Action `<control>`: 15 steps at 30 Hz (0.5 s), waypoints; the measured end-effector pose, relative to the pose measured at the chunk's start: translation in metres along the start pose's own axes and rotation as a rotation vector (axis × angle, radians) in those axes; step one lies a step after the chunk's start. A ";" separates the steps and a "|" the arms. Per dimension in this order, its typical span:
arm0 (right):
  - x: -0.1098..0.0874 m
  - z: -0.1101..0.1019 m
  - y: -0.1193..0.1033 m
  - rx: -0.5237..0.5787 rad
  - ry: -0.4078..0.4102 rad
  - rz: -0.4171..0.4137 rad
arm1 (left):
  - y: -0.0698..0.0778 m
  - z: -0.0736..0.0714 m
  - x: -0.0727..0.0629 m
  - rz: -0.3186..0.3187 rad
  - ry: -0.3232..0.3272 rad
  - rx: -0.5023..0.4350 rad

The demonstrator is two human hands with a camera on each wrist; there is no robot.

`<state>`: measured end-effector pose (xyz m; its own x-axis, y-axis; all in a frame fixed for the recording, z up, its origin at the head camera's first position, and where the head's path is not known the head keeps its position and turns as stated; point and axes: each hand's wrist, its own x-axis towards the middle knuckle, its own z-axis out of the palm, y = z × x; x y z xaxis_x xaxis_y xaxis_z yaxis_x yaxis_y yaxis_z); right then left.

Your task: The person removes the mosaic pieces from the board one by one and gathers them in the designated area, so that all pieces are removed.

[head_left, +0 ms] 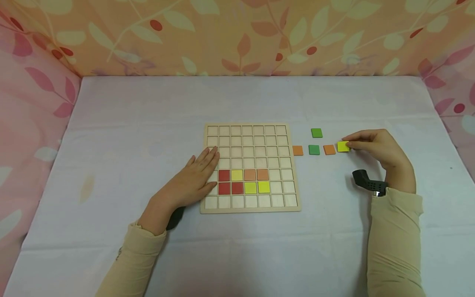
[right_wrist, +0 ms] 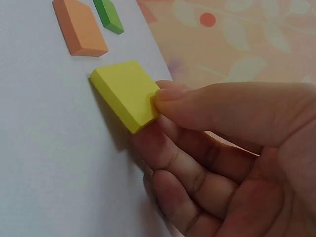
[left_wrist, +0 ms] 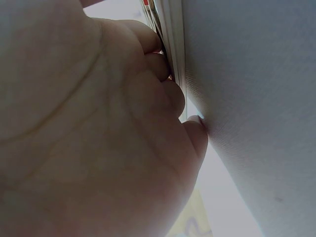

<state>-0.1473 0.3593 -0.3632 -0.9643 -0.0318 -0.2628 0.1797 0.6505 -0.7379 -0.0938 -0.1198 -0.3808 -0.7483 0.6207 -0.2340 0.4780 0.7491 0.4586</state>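
My right hand [head_left: 382, 150] pinches a yellow square tile [right_wrist: 126, 94] between thumb and fingertips; in the right wrist view the tile is tilted, partly off the white cloth. My left hand [head_left: 191, 181] rests with extended fingers on the left edge of a wooden grid board [head_left: 250, 209]. Red [head_left: 224, 188], yellow and orange tiles fill several cells in two rows of the board. In the left wrist view the palm [left_wrist: 98, 128] hides most of the board's side. Left of the pinched tile lies an orange tile [head_left: 329, 149].
Near the board's right side lie another orange tile [head_left: 298, 150] and two green tiles, one nearer [head_left: 313, 149] and one farther [head_left: 316, 133]. A white cloth [head_left: 141, 111] covers the table. Patterned fabric [head_left: 222, 37] stands around the back and sides.
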 end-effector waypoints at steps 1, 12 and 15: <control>0.000 0.000 0.000 -0.001 0.002 -0.001 | 0.000 0.000 0.000 0.001 0.001 -0.001; 0.003 0.000 0.004 -0.050 0.005 0.007 | 0.000 0.001 0.000 -0.009 -0.009 0.000; 0.002 0.000 0.004 -0.058 0.012 0.002 | -0.001 0.001 0.000 -0.007 -0.006 0.000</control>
<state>-0.1483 0.3619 -0.3671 -0.9663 -0.0218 -0.2566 0.1703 0.6933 -0.7002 -0.0937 -0.1197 -0.3822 -0.7487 0.6171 -0.2421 0.4730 0.7532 0.4571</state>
